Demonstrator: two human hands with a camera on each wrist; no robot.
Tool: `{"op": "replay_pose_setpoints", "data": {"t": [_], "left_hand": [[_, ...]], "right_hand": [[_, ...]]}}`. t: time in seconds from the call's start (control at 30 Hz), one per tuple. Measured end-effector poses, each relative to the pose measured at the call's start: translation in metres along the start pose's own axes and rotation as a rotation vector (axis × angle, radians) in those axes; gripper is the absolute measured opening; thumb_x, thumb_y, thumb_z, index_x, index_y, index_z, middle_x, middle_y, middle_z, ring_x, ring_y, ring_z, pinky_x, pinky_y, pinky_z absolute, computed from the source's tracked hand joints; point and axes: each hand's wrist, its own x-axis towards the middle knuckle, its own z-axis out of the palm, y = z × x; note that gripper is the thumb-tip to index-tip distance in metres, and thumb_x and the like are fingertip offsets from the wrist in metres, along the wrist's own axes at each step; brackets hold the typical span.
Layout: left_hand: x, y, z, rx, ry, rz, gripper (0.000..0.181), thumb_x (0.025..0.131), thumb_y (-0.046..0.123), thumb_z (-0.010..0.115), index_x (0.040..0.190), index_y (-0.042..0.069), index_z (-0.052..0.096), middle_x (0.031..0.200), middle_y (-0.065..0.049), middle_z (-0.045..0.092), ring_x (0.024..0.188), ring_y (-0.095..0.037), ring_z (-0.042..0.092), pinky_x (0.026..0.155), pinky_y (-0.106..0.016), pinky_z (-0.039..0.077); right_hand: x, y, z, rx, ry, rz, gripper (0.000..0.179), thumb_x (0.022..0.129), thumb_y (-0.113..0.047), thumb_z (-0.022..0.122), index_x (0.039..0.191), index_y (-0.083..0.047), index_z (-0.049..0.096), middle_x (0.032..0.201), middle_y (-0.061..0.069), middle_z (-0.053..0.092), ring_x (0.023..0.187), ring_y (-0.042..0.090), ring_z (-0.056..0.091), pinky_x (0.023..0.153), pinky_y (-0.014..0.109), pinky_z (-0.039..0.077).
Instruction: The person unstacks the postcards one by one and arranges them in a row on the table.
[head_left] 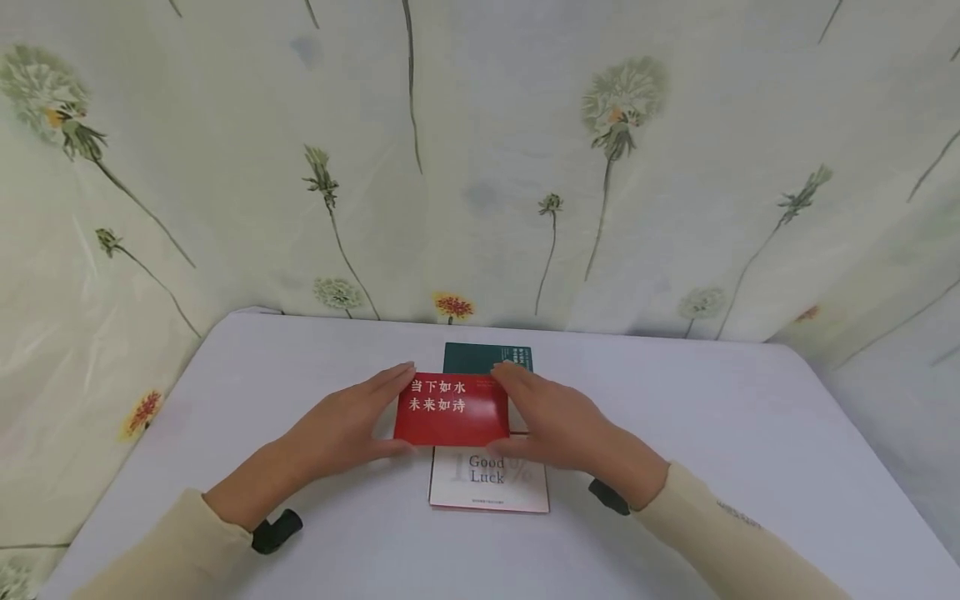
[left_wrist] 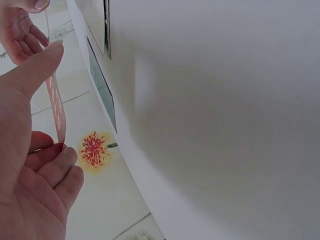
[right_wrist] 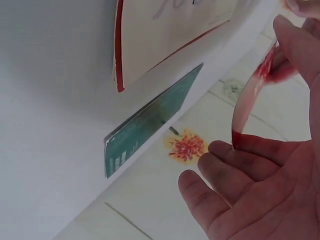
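Observation:
A red card point(head_left: 450, 425) with white characters is held up over the table by both hands. My left hand point(head_left: 337, 427) pinches its left edge between thumb and fingers, and my right hand point(head_left: 558, 423) grips the right edge the same way. Seen edge-on in the right wrist view, the red card point(right_wrist: 246, 102) bows slightly. Below it lies a white "Good Luck" card point(head_left: 487, 492) with a red edge, its upper part hidden behind the red card. A dark green card point(head_left: 480, 358) lies farther back, partly covered by the red card and right fingers.
The white tabletop point(head_left: 315, 342) meets a hanging cloth point(head_left: 480, 167) printed with dandelions at the back, and the cloth continues along both sides. Dark wrist mounts point(head_left: 277, 532) show beneath the sleeves.

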Motion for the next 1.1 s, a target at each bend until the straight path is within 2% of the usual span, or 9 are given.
{"op": "replay_pose_setpoints", "data": {"t": [0.2, 0.53, 0.83, 1.1], "left_hand": [[0.000, -0.009, -0.005, -0.002, 0.008, -0.012, 0.105, 0.079, 0.040, 0.093, 0.163, 0.010, 0.037, 0.165, -0.008, 0.040, 0.145, -0.029, 0.047, 0.091, -0.040, 0.061], [0.003, -0.019, -0.012, -0.013, -0.001, -0.051, 0.102, 0.080, 0.033, 0.093, 0.161, 0.005, 0.038, 0.164, -0.014, 0.041, 0.146, -0.035, 0.044, 0.094, -0.044, 0.060], [0.009, -0.027, -0.017, -0.039, -0.012, -0.095, 0.100, 0.082, 0.029, 0.092, 0.162, 0.004, 0.036, 0.168, -0.015, 0.033, 0.148, -0.037, 0.041, 0.096, -0.048, 0.058], [0.015, -0.034, -0.019, -0.064, -0.015, -0.127, 0.100, 0.083, 0.027, 0.091, 0.162, 0.002, 0.034, 0.169, -0.016, 0.028, 0.149, -0.040, 0.038, 0.096, -0.049, 0.058]], "right_hand": [[0.012, -0.004, 0.000, -0.004, 0.005, -0.003, 0.103, 0.077, -0.045, 0.093, 0.159, -0.011, 0.040, 0.157, 0.008, 0.047, 0.139, 0.026, 0.050, 0.084, 0.039, 0.063], [0.032, -0.007, 0.005, 0.022, 0.001, 0.009, 0.102, 0.078, -0.046, 0.092, 0.159, -0.015, 0.038, 0.155, 0.006, 0.048, 0.134, 0.023, 0.054, 0.085, 0.038, 0.062], [0.050, -0.006, 0.010, 0.001, -0.005, 0.024, 0.102, 0.080, -0.055, 0.087, 0.160, -0.016, 0.037, 0.154, 0.004, 0.049, 0.131, 0.022, 0.055, 0.090, 0.038, 0.061], [0.062, -0.008, 0.010, 0.010, -0.014, 0.046, 0.101, 0.082, -0.055, 0.085, 0.162, -0.019, 0.033, 0.156, 0.002, 0.047, 0.134, 0.021, 0.052, 0.091, 0.038, 0.060]]}}
